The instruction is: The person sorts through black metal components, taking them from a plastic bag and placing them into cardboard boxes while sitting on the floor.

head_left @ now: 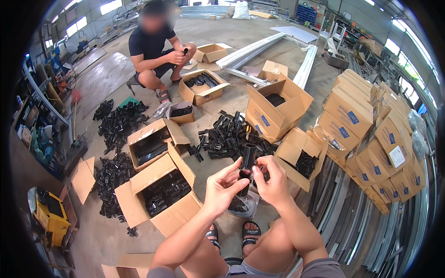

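Note:
In front of me, both hands hold a black tube-shaped part [250, 154] whose upper section stands up with its round end showing. A second round opening sits lower, between my fingers; whether it is one piece or two fitted together I cannot tell. My left hand [221, 187] pinches it from the left with thumb and fingers. From the right, my right hand [272, 182] grips it with the fingertips together. Just below, partly hidden by my hands, is a small container lined with clear plastic [249, 207]. Behind the hands lies a heap of similar black parts [227, 134].
Open cartons of black parts stand at left [127, 206], right [320, 160] and far right [262, 121]. More black parts [113, 183] are heaped at left. Across from me a seated person [150, 51] handles a black piece. Stacked cartons [347, 111] and long metal profiles [338, 194] line the right.

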A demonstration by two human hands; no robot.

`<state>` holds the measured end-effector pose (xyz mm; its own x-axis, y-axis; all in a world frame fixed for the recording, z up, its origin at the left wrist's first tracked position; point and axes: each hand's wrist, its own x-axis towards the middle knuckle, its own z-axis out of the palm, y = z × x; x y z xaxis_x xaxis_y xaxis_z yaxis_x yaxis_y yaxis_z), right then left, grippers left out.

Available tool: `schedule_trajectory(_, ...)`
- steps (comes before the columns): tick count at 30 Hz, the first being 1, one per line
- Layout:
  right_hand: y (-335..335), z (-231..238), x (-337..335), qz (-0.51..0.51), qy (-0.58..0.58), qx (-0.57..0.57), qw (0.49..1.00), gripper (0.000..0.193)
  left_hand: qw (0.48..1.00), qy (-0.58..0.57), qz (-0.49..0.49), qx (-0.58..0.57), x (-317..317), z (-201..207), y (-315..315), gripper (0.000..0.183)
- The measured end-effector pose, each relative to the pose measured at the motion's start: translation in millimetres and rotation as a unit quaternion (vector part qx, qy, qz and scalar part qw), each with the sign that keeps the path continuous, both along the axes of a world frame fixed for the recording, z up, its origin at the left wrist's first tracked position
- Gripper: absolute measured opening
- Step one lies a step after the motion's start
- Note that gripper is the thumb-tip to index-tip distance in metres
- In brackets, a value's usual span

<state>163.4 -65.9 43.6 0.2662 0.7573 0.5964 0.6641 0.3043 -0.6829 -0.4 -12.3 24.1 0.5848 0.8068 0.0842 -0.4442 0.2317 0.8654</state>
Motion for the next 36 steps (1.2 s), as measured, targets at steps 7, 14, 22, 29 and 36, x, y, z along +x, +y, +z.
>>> schedule_trajectory(7, -9.9, 11.6, 10.9, -0.047, -0.043, 0.016, 0.998, 0.009, 0.997, 0.075, -0.005, 0.028, 15.1, 9.5, -4.9, 0.061)
schedule_trajectory(14, -2.7, 3.1, 3.5, 0.019, 0.044, 0.003, 0.999, 0.017, 0.998, 0.048, 0.035, 0.001, 5.8, -0.4, -3.4, 0.064)
schedule_trajectory(22, 1.8, -10.4, -9.6, -0.012, 0.084, -0.053, 0.995, 0.032, 0.997, 0.074, 0.020, -0.013, -7.6, 1.4, -5.4, 0.067)
schedule_trajectory(29, -20.6, -22.9, 5.0, -0.045, 0.204, -0.019, 0.978, 0.042, 0.941, -0.179, -0.214, -0.192, -10.5, -2.0, 9.5, 0.073)
schedule_trajectory(36, -25.6, 2.9, -18.1, 0.004, 0.059, 0.114, 0.992, 0.011, 0.942, -0.187, -0.203, -0.189, -16.4, -0.4, 4.8, 0.078)
